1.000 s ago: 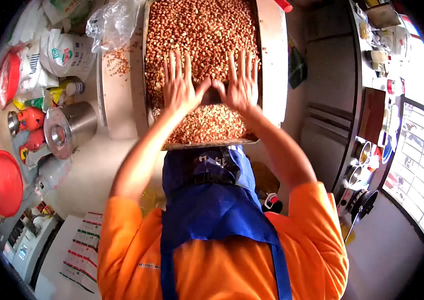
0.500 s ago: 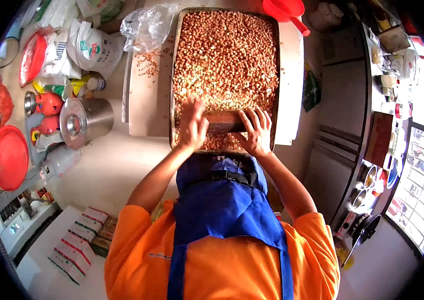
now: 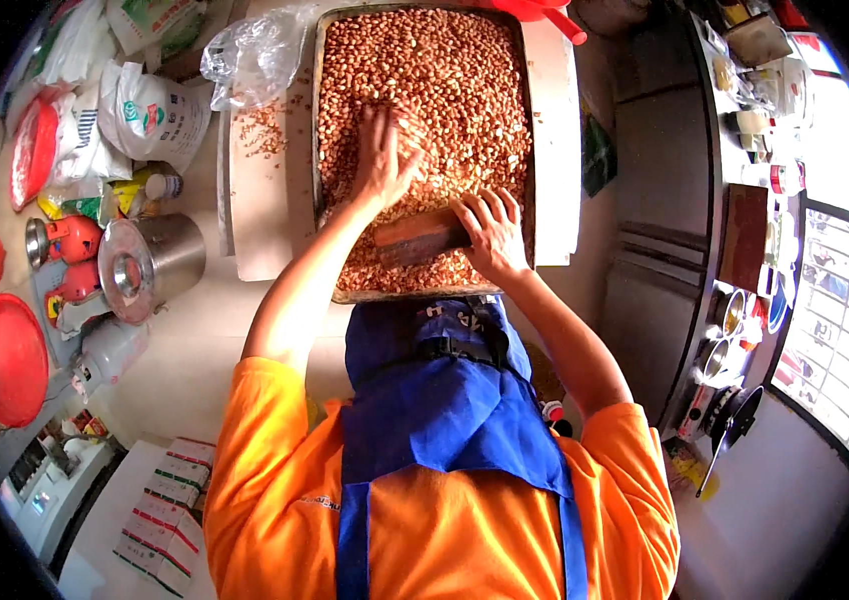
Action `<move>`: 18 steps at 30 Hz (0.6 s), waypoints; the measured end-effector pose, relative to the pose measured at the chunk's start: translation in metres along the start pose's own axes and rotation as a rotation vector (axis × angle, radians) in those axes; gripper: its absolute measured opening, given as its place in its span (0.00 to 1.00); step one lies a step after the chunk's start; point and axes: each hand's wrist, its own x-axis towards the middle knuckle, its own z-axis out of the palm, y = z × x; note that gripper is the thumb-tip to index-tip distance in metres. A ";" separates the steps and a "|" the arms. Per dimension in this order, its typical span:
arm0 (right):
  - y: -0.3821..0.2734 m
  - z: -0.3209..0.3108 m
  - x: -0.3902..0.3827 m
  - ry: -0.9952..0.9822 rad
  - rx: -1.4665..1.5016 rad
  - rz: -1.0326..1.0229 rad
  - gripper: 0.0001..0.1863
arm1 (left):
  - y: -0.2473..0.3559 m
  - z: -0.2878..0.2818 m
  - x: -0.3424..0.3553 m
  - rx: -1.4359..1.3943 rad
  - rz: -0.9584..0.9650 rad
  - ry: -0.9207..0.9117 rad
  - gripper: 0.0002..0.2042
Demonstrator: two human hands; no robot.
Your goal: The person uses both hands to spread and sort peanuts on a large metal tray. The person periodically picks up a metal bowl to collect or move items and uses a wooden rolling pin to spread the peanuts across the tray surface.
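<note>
The 3 o'clock end of a wooden block (image 3: 413, 238) is held by the right hand (image 3: 492, 238), fingers curled over it. The left hand (image 3: 383, 165) is laid open, fingers extended, on the nuts (image 3: 420, 55), at 11 o'clock from the block. The block is seated towards 6 o'clock in the tray (image 3: 375, 296). A clear bag (image 3: 257, 58) is seen at 10 o'clock.

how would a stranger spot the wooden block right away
Start at the big rectangular tray of peanuts, top centre. Near its lower edge, the right hand holds the wooden block by one end. A single straight-sided, dark brown bar, it stands out from the small, loose, rounded peanuts around it.
</note>
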 end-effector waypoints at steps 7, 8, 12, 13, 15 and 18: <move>-0.015 0.000 0.005 -0.056 0.060 -0.008 0.42 | 0.030 -0.097 -0.032 -0.068 -0.178 -0.127 0.20; -0.020 0.003 0.003 -0.037 0.024 0.004 0.41 | 0.036 -0.110 -0.041 -0.124 -0.227 -0.069 0.17; -0.050 -0.003 0.023 0.033 0.067 0.037 0.42 | 0.064 -0.139 -0.083 0.087 0.040 -0.174 0.25; -0.056 0.000 0.030 0.074 0.071 0.038 0.42 | 0.062 -0.138 -0.091 0.158 0.065 -0.189 0.29; -0.058 0.015 0.032 0.127 0.019 0.058 0.48 | 0.054 -0.127 -0.098 0.269 0.059 -0.268 0.39; -0.049 0.014 0.038 0.089 0.085 0.199 0.55 | 0.053 -0.105 -0.066 0.293 0.025 -0.264 0.44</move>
